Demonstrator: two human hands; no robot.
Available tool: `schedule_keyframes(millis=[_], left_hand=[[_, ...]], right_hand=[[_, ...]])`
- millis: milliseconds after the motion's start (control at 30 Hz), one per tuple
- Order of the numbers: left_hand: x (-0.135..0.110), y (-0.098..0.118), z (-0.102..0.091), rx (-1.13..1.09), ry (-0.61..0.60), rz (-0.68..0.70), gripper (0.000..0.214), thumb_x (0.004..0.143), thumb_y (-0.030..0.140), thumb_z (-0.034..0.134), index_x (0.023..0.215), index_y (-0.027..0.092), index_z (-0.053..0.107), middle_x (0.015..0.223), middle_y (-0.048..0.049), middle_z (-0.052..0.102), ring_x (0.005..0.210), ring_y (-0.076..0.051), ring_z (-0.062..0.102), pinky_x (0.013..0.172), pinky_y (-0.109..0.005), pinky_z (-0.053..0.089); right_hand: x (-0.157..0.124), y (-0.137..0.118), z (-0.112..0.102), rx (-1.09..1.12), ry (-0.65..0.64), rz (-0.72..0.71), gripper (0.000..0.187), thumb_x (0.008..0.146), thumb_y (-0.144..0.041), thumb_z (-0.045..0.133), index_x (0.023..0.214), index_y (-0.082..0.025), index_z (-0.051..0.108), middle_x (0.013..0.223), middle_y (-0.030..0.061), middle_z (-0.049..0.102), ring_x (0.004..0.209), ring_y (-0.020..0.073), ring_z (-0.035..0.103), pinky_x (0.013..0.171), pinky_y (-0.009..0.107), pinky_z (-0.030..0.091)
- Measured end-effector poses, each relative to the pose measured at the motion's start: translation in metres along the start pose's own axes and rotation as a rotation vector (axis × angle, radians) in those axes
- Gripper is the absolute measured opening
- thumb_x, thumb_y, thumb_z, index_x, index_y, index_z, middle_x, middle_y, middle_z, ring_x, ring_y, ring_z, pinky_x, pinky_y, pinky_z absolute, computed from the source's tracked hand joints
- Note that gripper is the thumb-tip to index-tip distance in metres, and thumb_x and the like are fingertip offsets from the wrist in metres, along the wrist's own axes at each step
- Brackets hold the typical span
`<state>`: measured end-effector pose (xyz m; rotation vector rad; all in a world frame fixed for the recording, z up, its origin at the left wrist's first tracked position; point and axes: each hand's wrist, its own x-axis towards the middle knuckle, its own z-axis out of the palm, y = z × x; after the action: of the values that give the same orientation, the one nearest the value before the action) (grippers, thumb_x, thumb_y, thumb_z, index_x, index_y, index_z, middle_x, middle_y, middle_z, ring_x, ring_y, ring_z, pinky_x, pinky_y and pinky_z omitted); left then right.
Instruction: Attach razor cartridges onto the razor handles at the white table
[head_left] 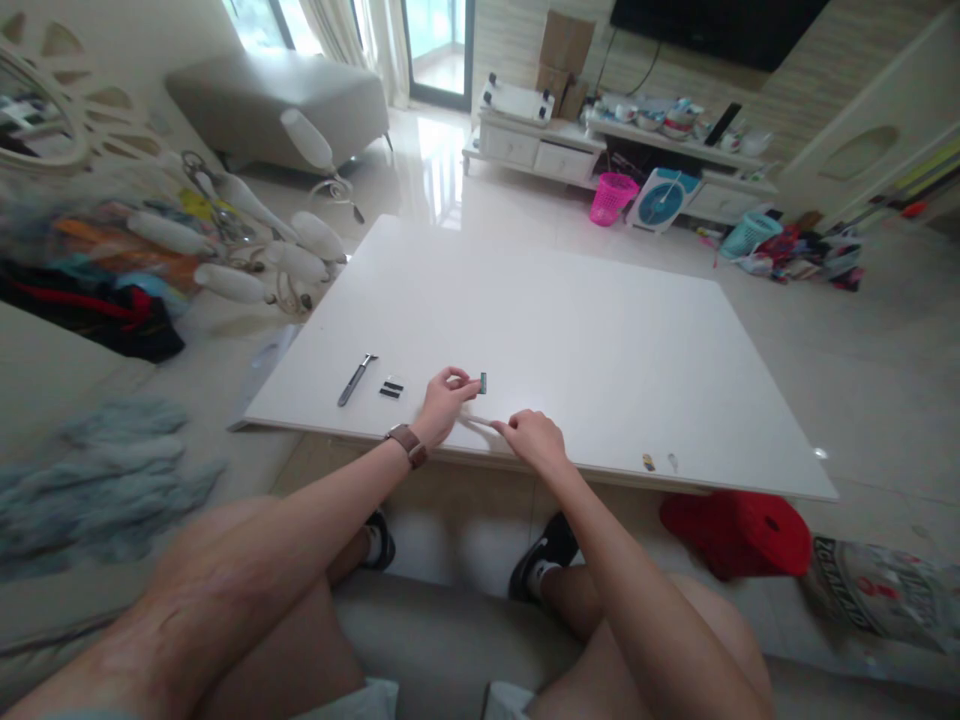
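Note:
My left hand [444, 398], with a watch on the wrist, is closed in a pinch on a small dark green rectangular piece [484, 383], held just above the white table [585, 340]. My right hand [534, 437] grips a thin whitish stick [480, 421] near the table's front edge; the stick points left, under my left hand. Left of my hands lies a grey razor-like handle [356, 380] with a short crosspiece at its top. Between it and my left hand is a small clear pack [391, 387] with black strips.
A small yellow-and-dark item [649, 462] and a small clear piece [673, 462] lie near the front right table edge. A red stool [739, 535] stands below that edge. A white multi-arm lamp [277, 250] is beside the table's left side.

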<state>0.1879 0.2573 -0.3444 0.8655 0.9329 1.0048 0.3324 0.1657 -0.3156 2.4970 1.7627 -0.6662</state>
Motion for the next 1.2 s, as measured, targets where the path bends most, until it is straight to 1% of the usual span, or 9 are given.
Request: schedule_keyframes(millis=[133,267,400,533,633,800,933,1100,1200], left_hand=[[0.012,0.022,-0.007,-0.066,0.075,0.012,0.041,0.055,0.023,0.083,0.078,0.018,0.050,0.076,-0.0031,0.070,0.077,-0.015,0.067,0.077,-0.029,0.047],[0.016,0.033,-0.008,-0.077,0.104,-0.021,0.039,0.055,0.019,0.083,0.076,0.018,0.049,0.075,-0.0034,0.069,0.076,-0.015,0.067,0.075,-0.029,0.047],[0.016,0.039,-0.007,-0.073,0.077,-0.040,0.037,0.057,0.017,0.081,0.076,0.018,0.050,0.076,-0.0042,0.070,0.075,-0.015,0.067,0.074,-0.029,0.047],[0.015,0.044,-0.008,-0.074,0.085,-0.035,0.037,0.056,0.017,0.082,0.075,0.018,0.049,0.076,-0.0043,0.070,0.075,-0.015,0.067,0.074,-0.029,0.047],[0.016,0.049,-0.010,-0.090,0.106,-0.030,0.036,0.057,0.015,0.081,0.075,0.018,0.049,0.075,-0.0037,0.069,0.075,-0.015,0.066,0.073,-0.028,0.047],[0.022,0.066,-0.017,-0.121,0.152,0.013,0.037,0.057,0.014,0.081,0.076,0.018,0.049,0.072,-0.0018,0.067,0.073,-0.014,0.065,0.071,-0.026,0.046],[0.030,0.081,-0.027,-0.152,0.194,0.083,0.037,0.058,0.014,0.080,0.077,0.018,0.049,0.074,-0.0019,0.067,0.074,-0.014,0.065,0.070,-0.026,0.046],[0.032,0.084,-0.030,-0.158,0.223,0.053,0.037,0.057,0.012,0.080,0.076,0.019,0.049,0.071,-0.0003,0.066,0.072,-0.014,0.065,0.069,-0.025,0.046],[0.032,0.081,-0.028,-0.147,0.216,0.031,0.039,0.057,0.013,0.082,0.076,0.018,0.049,0.073,-0.0016,0.066,0.073,-0.014,0.065,0.070,-0.026,0.046]], right_hand=[[0.000,0.020,-0.015,0.018,-0.003,0.001,0.061,0.089,-0.070,0.041,0.080,-0.021,0.076,0.083,0.0128,0.072,0.075,0.0214,0.064,0.064,0.028,0.041],[0.004,0.031,-0.011,0.010,-0.072,0.021,0.055,0.088,-0.066,0.047,0.078,-0.021,0.076,0.083,0.0125,0.072,0.075,0.0215,0.063,0.063,0.028,0.039],[0.005,0.021,0.003,0.054,-0.149,-0.013,0.055,0.091,-0.063,0.044,0.074,-0.020,0.075,0.078,0.0108,0.072,0.069,0.0185,0.062,0.060,0.027,0.036],[0.001,0.005,0.007,0.055,-0.205,-0.155,0.050,0.086,-0.063,0.053,0.069,-0.020,0.072,0.071,0.0084,0.070,0.064,0.0170,0.058,0.057,0.026,0.034],[0.003,0.007,0.003,0.112,-0.088,-0.224,0.047,0.090,-0.057,0.050,0.069,-0.020,0.069,0.072,0.0071,0.069,0.065,0.0163,0.057,0.059,0.026,0.033],[0.020,0.044,-0.001,0.289,0.153,-0.024,0.022,0.093,-0.033,0.047,0.100,-0.020,0.063,0.077,0.0039,0.067,0.067,0.0153,0.056,0.061,0.024,0.034],[0.031,0.067,0.006,0.338,0.233,0.046,0.015,0.090,-0.028,0.048,0.095,-0.020,0.059,0.078,0.0033,0.065,0.069,0.0160,0.056,0.062,0.024,0.035],[0.029,0.040,0.027,0.426,0.187,-0.019,0.011,0.088,-0.024,0.048,0.085,-0.019,0.058,0.079,0.0036,0.066,0.072,0.0157,0.058,0.065,0.023,0.038],[0.016,0.010,0.033,0.472,-0.002,-0.191,0.010,0.087,-0.021,0.051,0.082,-0.018,0.059,0.084,0.0045,0.068,0.076,0.0147,0.059,0.067,0.022,0.040]])
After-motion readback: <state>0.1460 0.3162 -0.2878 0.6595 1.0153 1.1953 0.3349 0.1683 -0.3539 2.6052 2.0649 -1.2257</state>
